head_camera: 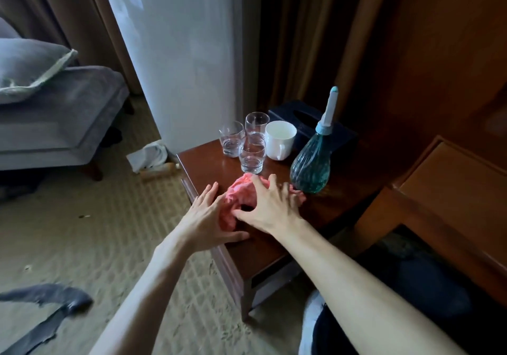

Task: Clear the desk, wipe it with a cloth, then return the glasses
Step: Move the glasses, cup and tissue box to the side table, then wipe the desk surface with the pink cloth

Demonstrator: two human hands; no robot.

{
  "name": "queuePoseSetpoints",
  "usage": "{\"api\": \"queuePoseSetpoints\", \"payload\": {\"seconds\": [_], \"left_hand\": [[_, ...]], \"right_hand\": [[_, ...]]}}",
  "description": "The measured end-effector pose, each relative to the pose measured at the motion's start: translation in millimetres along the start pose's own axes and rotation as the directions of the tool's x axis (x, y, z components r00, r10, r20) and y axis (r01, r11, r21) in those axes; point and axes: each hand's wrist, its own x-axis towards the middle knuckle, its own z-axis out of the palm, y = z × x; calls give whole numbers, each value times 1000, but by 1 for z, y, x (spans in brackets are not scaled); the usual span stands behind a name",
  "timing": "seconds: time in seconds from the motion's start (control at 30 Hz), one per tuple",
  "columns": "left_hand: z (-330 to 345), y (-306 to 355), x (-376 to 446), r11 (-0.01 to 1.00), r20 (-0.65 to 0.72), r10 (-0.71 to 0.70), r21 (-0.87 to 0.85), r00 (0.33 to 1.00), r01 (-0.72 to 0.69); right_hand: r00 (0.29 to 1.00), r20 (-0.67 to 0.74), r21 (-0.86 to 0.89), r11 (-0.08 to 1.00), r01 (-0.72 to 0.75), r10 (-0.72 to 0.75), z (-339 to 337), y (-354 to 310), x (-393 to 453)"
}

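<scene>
A white mug [280,139] stands upright on the wooden surface, handle toward the camera. Just behind it lies a dark tissue box [307,120]. A teal bottle [311,169] with a tall white nozzle stands to the right of the mug. At upper left, a grey armchair [63,124] carries a grey cushion [30,68]. Brown curtains [82,11] flank a white sheer panel [178,52]. The carpet [96,231] is patterned beige; dark fabric [46,308] lies on it at lower left, and white slippers [149,154] lie near the curtain base.
</scene>
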Motion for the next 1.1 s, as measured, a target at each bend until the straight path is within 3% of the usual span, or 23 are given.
{"api": "queuePoseSetpoints", "payload": {"seconds": [0.23, 0.4, 0.53, 0.63, 0.73, 0.8, 0.87, 0.93, 1.03, 1.1], "left_hand": [[-13, 12, -3, 992, 62, -37, 121, 997, 30], [-44, 39, 1, 953, 210, -90, 303, 974, 23], [-67, 82, -1, 948, 80, 149, 273, 986, -165], [-83, 142, -6, 864, -37, 409, 339, 912, -373], [-100, 224, -5, 808, -153, 569, 288, 808, -515], [-110, 279, 1, 779, -211, 623, 256, 753, -573], [-114, 323, 14, 770, -213, 638, 215, 740, -601], [-110, 351, 33, 790, -139, 612, 163, 779, -591], [-91, 361, 57, 757, -73, 653, 69, 754, -650], [-81, 354, 66, 721, -123, 689, 20, 714, -693]], "right_hand": [[998, -57, 35, 999, 11, -9, 2, -13, 11], [995, 29, 1, 995, 98, -98, -47, 2, -18], [925, -248, -17, 956, 292, -287, -117, 35, -77], [842, -433, -34, 939, 342, -323, -186, 67, -121], [813, -519, -43, 958, 284, -265, -257, 112, -140], [852, -495, -35, 984, 175, -169, -296, 146, -150], [952, -304, 54, 997, 54, -35, -317, 177, -164], [990, -122, 197, 980, -40, 65, -315, 202, -177], [960, -245, 282, 957, -63, 136, -285, 220, -176], [916, -374, 154, 984, -92, 144, -259, 212, -163]]}}
